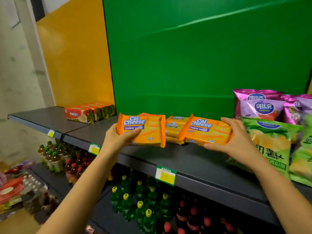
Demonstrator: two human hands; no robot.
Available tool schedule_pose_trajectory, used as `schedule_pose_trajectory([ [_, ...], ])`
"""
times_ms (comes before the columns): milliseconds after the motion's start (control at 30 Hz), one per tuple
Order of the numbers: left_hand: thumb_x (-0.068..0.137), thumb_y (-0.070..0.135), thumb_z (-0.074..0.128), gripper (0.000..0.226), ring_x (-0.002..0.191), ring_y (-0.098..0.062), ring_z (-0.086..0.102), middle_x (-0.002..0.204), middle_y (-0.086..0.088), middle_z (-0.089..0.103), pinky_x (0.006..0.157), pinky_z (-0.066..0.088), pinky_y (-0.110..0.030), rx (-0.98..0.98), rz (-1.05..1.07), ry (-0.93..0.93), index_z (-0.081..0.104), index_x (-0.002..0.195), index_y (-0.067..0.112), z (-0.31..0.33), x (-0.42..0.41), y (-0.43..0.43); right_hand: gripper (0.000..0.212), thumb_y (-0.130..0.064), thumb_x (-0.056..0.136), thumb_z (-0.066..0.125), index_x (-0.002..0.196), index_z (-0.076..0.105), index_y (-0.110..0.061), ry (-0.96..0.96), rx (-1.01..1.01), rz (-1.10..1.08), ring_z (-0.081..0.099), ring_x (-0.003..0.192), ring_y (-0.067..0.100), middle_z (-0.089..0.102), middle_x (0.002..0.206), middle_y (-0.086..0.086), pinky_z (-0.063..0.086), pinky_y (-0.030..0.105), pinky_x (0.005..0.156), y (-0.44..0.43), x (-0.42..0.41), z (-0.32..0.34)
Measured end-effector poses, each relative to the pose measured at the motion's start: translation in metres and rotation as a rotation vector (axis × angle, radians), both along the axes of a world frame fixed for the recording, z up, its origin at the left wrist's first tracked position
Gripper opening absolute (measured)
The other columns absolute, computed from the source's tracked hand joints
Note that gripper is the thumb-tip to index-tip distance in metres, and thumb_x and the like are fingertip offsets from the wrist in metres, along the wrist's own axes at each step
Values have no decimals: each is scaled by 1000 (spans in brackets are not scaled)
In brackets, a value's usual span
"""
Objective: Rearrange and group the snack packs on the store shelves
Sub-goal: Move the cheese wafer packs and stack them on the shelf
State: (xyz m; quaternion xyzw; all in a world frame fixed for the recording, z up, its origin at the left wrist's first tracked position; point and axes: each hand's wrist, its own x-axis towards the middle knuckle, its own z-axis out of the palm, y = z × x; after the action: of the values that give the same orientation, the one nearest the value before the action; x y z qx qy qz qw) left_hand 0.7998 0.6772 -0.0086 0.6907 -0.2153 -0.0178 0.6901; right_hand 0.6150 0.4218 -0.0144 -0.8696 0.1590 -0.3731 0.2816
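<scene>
Two orange Cal Cheese wafer packs are held up over the dark shelf (185,159). My left hand (116,137) grips the left wafer pack (145,130) by its lower left corner. My right hand (231,137) clasps the right wafer pack (206,132) at its right end. Between and behind them lie more orange wafer packs (173,127), stacked flat. Red cracker packs (86,112) sit in a row at the shelf's far left. Green chip bags (273,146) and purple chip bags (263,107) stand at the right.
A green back panel (194,56) and an orange panel (76,61) rise behind the shelf. Yellow price tags (166,175) hang on its front edge. Below stand green bottles (140,205) and red-capped bottles (194,215). Mixed goods (15,188) lie at lower left.
</scene>
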Motion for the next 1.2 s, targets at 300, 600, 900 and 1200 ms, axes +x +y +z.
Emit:
schedule_pose_trajectory([
  [300, 71, 8, 77, 24, 63, -9, 66, 88, -6, 68, 47, 51, -17, 46, -279, 5, 61, 85, 18, 6, 88, -91, 98, -28, 53, 88, 136, 39, -11, -92, 70, -296, 43, 121, 22, 37, 133, 12, 31, 23, 98, -25, 58, 26],
  [600, 74, 16, 76, 38, 75, -17, 63, 110, -16, 68, 53, 52, -18, 204, -507, 93, 60, 105, 2, -4, 120, -136, 96, -29, 55, 87, 137, 38, -12, -149, 289, -368, 42, 121, 19, 33, 135, 10, 31, 24, 106, -35, 145, 39],
  [900, 66, 33, 79, 65, 107, -27, 62, 121, -10, 60, 95, 49, -48, 252, -564, 141, 42, 117, 15, -15, 125, -140, 94, -24, 55, 87, 135, 40, -12, 110, 327, -206, 42, 108, 12, 36, 134, 7, 35, 22, 94, -59, 199, 33],
  [1200, 78, 21, 71, 36, 96, -24, 68, 113, -4, 67, 87, 55, -46, 124, -647, 236, 50, 107, 28, -28, 131, -147, 88, -33, 68, 79, 140, 32, -16, 354, 447, -81, 50, 113, 16, 44, 141, 6, 41, 25, 95, -77, 215, 18],
])
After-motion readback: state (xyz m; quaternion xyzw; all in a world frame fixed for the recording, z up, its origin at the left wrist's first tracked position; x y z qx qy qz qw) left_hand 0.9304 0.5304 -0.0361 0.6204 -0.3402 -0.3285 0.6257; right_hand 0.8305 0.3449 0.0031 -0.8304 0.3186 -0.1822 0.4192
